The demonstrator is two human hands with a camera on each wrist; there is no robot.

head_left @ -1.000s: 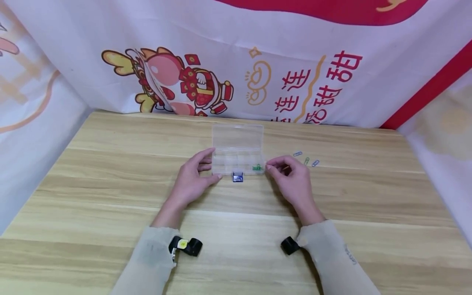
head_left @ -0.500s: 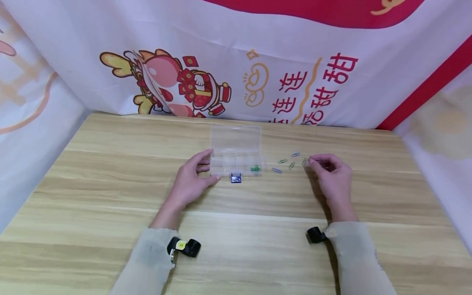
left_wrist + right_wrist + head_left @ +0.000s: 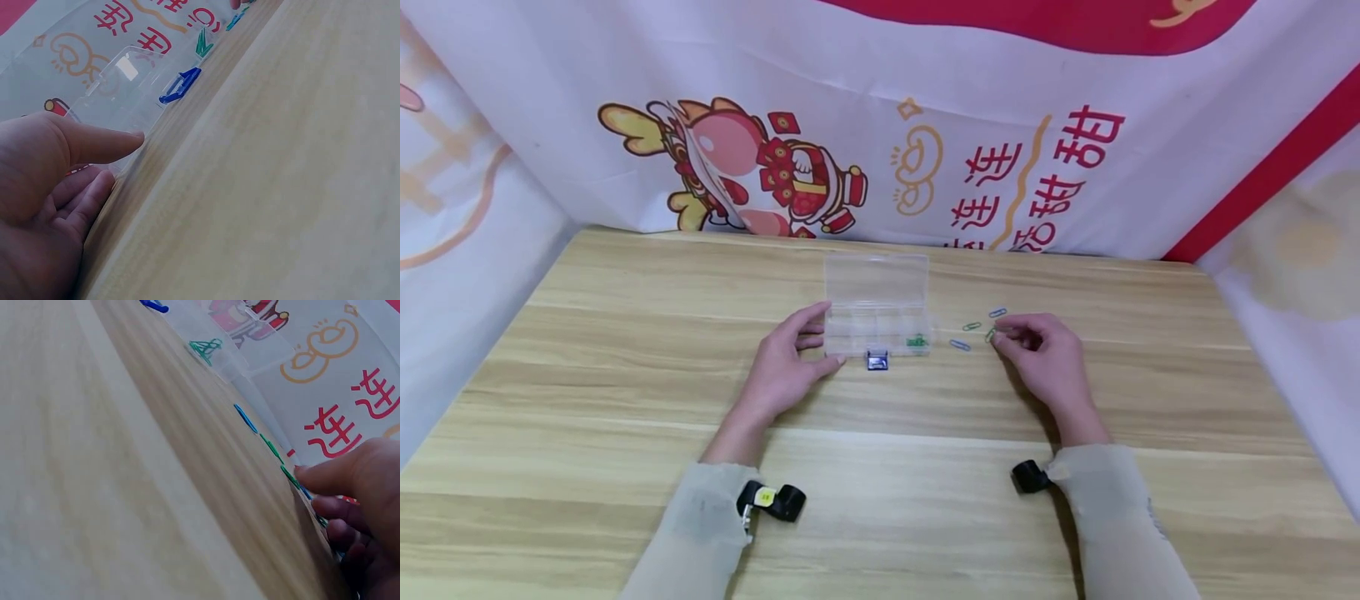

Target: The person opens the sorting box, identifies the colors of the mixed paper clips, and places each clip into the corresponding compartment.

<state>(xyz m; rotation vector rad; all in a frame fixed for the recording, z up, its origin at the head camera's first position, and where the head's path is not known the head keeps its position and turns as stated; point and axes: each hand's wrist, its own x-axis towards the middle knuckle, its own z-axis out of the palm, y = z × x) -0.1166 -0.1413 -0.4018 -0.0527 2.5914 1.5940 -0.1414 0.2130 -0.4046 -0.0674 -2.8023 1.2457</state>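
My left hand (image 3: 784,360) holds a clear plastic compartment box (image 3: 852,343) by its left end, thumb at the front edge. Its lid (image 3: 877,280) stands raised at the back, and a blue latch (image 3: 877,361) hangs at the front. Green paper clips (image 3: 917,341) lie in the front right compartment. To the right of the box, my right hand (image 3: 1047,354) has thumb and forefinger at a green paper clip (image 3: 289,476), pinching its end close to the tabletop. The other fingers are curled under.
Near the right fingertips lie another green clip (image 3: 972,327), a blue clip (image 3: 960,345) and a second blue clip (image 3: 997,312). The wooden table (image 3: 880,517) meets a printed cloth (image 3: 850,100) behind the box.
My right hand left the box's right end, went right past the loose clips, then came back left to a green paper clip. The left hand stayed on the box.
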